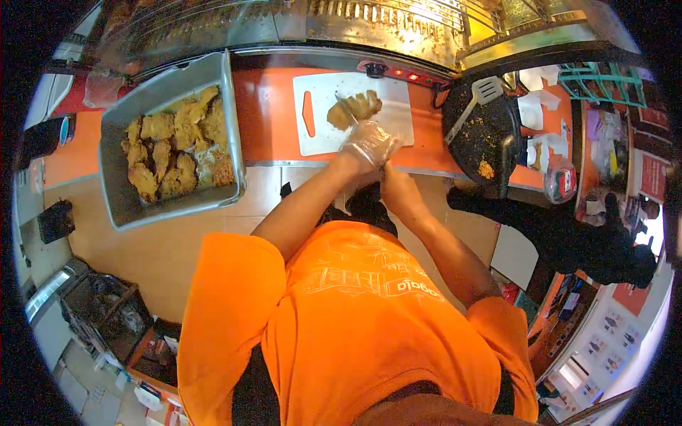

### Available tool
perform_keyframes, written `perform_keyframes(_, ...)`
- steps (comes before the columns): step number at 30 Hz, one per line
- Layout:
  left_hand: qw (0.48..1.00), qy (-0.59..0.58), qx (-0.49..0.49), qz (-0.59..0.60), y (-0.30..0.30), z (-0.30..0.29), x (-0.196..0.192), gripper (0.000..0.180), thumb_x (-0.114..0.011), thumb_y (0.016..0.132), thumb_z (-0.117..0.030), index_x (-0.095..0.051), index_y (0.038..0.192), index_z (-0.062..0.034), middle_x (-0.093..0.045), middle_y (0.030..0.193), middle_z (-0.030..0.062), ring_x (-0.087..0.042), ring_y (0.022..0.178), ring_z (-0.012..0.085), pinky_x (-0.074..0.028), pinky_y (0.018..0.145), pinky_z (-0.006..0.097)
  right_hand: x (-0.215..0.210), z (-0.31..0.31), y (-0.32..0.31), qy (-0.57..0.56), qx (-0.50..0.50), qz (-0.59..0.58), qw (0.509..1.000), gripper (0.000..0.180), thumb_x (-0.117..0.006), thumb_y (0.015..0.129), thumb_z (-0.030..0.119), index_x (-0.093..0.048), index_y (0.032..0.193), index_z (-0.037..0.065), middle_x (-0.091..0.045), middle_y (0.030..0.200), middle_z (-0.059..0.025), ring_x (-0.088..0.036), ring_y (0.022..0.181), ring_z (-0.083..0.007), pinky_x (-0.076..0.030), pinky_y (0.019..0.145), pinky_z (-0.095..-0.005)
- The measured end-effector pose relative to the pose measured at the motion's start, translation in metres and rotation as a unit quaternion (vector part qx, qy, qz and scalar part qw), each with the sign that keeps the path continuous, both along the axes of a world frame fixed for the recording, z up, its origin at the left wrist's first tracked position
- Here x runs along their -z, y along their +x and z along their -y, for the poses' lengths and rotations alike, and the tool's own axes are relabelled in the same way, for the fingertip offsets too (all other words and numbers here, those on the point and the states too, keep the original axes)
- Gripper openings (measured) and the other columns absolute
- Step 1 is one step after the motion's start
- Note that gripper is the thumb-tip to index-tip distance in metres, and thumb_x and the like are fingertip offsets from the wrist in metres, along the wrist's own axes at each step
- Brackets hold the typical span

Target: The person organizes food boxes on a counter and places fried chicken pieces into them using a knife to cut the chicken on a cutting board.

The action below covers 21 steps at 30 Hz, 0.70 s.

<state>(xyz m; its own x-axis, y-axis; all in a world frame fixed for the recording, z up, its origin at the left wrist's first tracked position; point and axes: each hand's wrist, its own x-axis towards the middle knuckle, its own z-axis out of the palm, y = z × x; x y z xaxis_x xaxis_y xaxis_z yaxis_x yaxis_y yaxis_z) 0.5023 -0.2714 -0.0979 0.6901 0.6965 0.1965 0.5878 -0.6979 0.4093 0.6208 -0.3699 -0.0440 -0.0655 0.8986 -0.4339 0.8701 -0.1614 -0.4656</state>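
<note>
Head view: fried piece (364, 105) slants lengthwise, near-left to far-right.

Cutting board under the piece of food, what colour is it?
The cutting board is white; the head view shows it best.

Warm cast, bright over the work area. Strongest light: yellow glow from the slatted metal cabinet (426, 18) at top, nearly blown out near its middle, hard glints along the slats. Red indicator lamps (413, 77) shine just below. Far right rim washed out by cool white glare. White cutting board (396, 106) pale, well lit; shiny highlights on the clear glove (375, 139) over the left hand (368, 146), detail there soft. Orange shirt (376, 319) vivid. Lower left dimmer, murky. Fisheye bend strong: side shelving warps and leans. Corners black, grainy.
</note>
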Motion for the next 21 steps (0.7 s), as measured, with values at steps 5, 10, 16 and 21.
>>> perform_keyframes(5, 0.99, -0.084, 0.032, -0.106, 0.006, 0.0, 0.003, 0.039, -0.044, 0.096, -0.036, -0.071, 0.084, -0.0106, -0.069, 0.083, 0.0155, -0.065, 0.077, 0.0337, -0.05, 0.07, 0.048, 0.013, 0.016, -0.001, -0.057, 0.055, -0.075, 0.994, 0.024, -0.041, 0.091, 0.006, -0.049, 0.113, 0.001, -0.061, 0.084, -0.0324, -0.061, 0.086, -0.0496, -0.045, 0.074, -0.0585)
perform_keyframes(10, 0.989, -0.144, -0.041, 0.004, 0.003, 0.007, 0.012, 0.037, -0.046, 0.094, -0.035, -0.072, 0.088, -0.0096, -0.069, 0.089, 0.0178, -0.065, 0.079, 0.0358, -0.05, 0.074, 0.049, 0.009, -0.009, 0.005, 0.006, -0.047, -0.035, 0.998, 0.025, -0.04, 0.09, 0.002, -0.048, 0.113, -0.005, -0.06, 0.091, -0.0333, -0.061, 0.085, -0.0487, -0.046, 0.072, -0.0552)
perform_keyframes(16, 0.998, -0.057, 0.002, -0.027, 0.004, -0.001, -0.006, 0.028, -0.049, 0.093, -0.029, -0.067, 0.084, -0.0097, -0.067, 0.076, 0.0128, -0.063, 0.068, 0.0331, -0.048, 0.062, 0.049, 0.011, 0.016, -0.001, 0.062, -0.018, 0.021, 0.998, 0.022, -0.042, 0.089, 0.003, -0.046, 0.11, -0.002, -0.061, 0.081, -0.0322, -0.061, 0.079, -0.0499, -0.048, 0.066, -0.0556)
perform_keyframes(21, 0.998, 0.0, -0.029, 0.054, -0.015, 0.006, -0.021, 0.028, -0.05, 0.093, -0.027, -0.063, 0.079, -0.0069, -0.064, 0.074, 0.0133, -0.064, 0.072, 0.033, -0.048, 0.065, 0.048, -0.025, 0.003, -0.011, 0.01, -0.043, 0.01, 0.999, 0.019, -0.042, 0.088, 0.007, -0.049, 0.104, 0.0, -0.063, 0.087, -0.0315, -0.061, 0.086, -0.0517, -0.048, 0.074, -0.0581)
